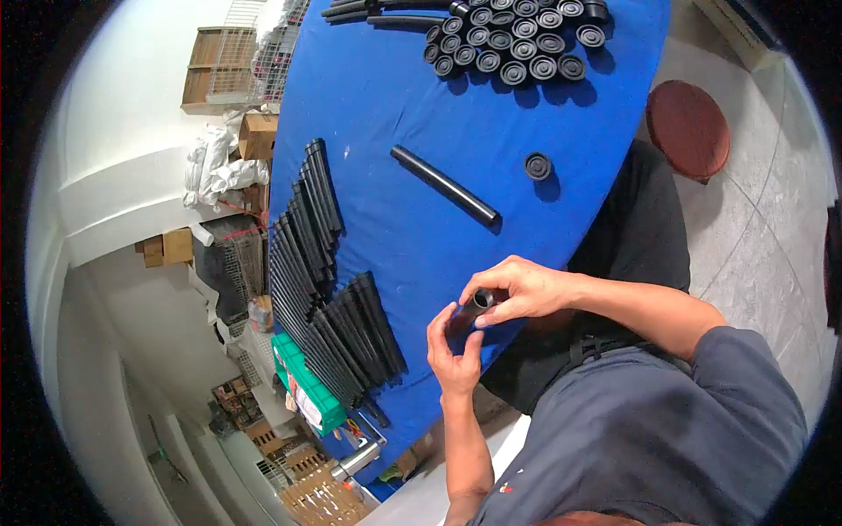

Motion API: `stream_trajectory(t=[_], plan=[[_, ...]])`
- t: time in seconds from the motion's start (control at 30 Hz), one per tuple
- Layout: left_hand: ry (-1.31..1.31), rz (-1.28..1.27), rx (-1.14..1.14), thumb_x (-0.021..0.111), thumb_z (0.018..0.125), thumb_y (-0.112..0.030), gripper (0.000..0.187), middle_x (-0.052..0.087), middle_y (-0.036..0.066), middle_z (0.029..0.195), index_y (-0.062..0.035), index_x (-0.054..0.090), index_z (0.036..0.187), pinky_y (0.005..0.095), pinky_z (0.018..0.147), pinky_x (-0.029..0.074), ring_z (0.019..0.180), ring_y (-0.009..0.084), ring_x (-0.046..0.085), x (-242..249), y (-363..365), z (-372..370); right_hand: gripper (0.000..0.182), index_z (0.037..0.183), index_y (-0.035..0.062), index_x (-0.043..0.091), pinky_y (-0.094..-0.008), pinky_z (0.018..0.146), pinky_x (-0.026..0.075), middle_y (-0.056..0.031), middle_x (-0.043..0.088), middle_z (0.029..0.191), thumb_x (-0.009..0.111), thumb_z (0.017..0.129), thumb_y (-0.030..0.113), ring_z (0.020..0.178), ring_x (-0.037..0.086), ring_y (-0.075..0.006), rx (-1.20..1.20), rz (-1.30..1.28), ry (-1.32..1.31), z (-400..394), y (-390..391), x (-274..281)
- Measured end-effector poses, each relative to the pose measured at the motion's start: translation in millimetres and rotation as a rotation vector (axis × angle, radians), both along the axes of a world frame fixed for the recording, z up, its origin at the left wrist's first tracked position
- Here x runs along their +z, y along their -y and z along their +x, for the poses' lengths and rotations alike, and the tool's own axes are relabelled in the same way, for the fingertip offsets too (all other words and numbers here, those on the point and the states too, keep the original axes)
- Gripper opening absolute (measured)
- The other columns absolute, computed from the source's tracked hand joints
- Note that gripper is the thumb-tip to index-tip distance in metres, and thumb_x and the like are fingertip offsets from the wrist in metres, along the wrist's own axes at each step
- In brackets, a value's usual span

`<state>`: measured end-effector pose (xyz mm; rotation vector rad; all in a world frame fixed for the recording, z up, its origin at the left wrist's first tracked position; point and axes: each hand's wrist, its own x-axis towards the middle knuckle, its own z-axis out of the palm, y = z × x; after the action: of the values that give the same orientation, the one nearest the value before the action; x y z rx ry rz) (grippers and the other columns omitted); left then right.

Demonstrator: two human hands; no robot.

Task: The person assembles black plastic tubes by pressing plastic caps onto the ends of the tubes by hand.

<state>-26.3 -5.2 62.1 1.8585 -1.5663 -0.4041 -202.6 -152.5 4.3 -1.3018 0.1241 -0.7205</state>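
A short black tube stands nearly on end close to the blue table's near edge, its open round mouth facing up at me. My right hand closes on it near the mouth, thumb and fingers on either side. Lower down, the curved fingers and thumb of my left hand are around its dark side; part of the tube is hidden there. Beyond my hands, a longer glossy black tube lies slanted on the cloth. A single black round piece with ringed top sits to its right.
Many similar ringed black pieces cluster at the far end of the blue table. Rows of black tubes lie along the left side, beside a green bin. A red-brown round stool stands at right.
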Motion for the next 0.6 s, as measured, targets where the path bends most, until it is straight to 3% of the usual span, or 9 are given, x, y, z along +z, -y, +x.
stream_trajectory(t=[0.1,0.23,0.4,0.5,0.53,0.6], plan=[[0.118,0.023,-0.021,0.072,0.090,-0.012,0.031,0.067,0.014,0.115,0.0001,0.065,0.118,0.0369,0.094,0.052,0.104,0.0262,0.066,-1,3,3,0.038,0.117,0.0047,0.066,-0.0337,0.065,0.051,-0.0068,0.070,0.083,0.079,0.090,0.028,0.072,0.064,-0.0140,0.006,-0.086,-0.065,0,1,-1],[0.141,0.043,-0.030,0.072,0.087,-0.006,0.031,0.066,0.014,0.113,-0.0002,0.065,0.117,0.0366,0.092,0.052,0.103,0.0263,0.066,4,10,1,0.044,0.126,0.0065,0.065,-0.0343,0.064,0.051,-0.0066,0.069,0.080,0.079,0.090,0.030,0.070,0.064,-0.0159,-0.016,0.052,0.080,-1,-4,-3],[0.335,0.048,-0.114,0.071,0.089,-0.001,0.034,0.067,0.013,0.111,-0.0002,0.064,0.122,0.0351,0.089,0.053,0.101,0.0237,0.066,9,14,3,0.054,0.134,0.0072,0.062,-0.0343,0.070,0.054,-0.0106,0.069,0.094,0.080,0.088,0.031,0.081,0.066,-0.0180,-0.029,0.009,0.106,8,-4,-9],[0.172,-0.019,-0.006,0.072,0.088,0.003,0.035,0.069,0.012,0.111,0.0002,0.064,0.122,0.0349,0.089,0.053,0.103,0.0209,0.065,9,7,7,0.067,0.143,0.0082,0.056,-0.0370,0.083,0.055,-0.0159,0.063,0.120,0.082,0.086,0.032,0.104,0.064,-0.0252,-0.085,-0.202,-0.003,0,-3,-2],[-0.033,-0.039,0.147,0.073,0.086,0.006,0.033,0.070,0.011,0.111,0.0010,0.065,0.117,0.0363,0.094,0.051,0.106,0.0197,0.064,12,4,1,0.077,0.149,0.0076,0.049,-0.0420,0.091,0.053,-0.0177,0.058,0.129,0.082,0.084,0.034,0.115,0.061,-0.0320,-0.096,-0.218,0.014,1,-3,-2],[-0.336,-0.229,0.161,0.071,0.090,-0.001,0.026,0.070,0.014,0.116,-0.0011,0.062,0.115,0.0411,0.101,0.049,0.110,0.0238,0.065,27,10,-8,0.080,0.150,0.0067,0.048,-0.0449,0.092,0.052,-0.0187,0.058,0.129,0.082,0.084,0.036,0.114,0.061,-0.0338,-0.229,-0.361,0.065,8,-6,-10]])
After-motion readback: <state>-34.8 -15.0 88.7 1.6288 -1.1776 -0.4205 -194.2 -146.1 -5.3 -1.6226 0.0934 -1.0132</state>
